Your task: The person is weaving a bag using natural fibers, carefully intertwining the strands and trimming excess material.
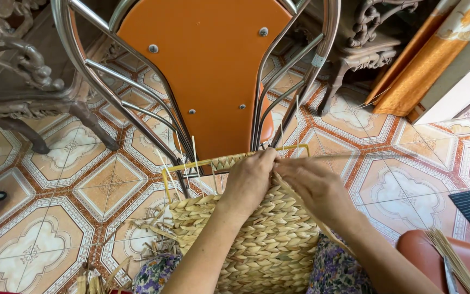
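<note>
A half-woven straw basket (267, 245) rests on my lap, built around a yellow wire frame (191, 164) with thin upright stakes. My left hand (250, 179) grips the top edge of the weave at the frame's rim. My right hand (315, 185) is beside it, pinching a flat straw strand (305, 212) that runs down across the basket's right side. Both hands meet at the rim, fingertips nearly touching. Loose strand ends (150, 234) stick out at the basket's left.
An orange chair with a chrome frame (208, 71) stands right in front on the patterned tile floor (55, 190). Carved dark wooden furniture (23, 81) is at the left and back right. A bundle of straw (452, 256) lies on a brown seat at lower right.
</note>
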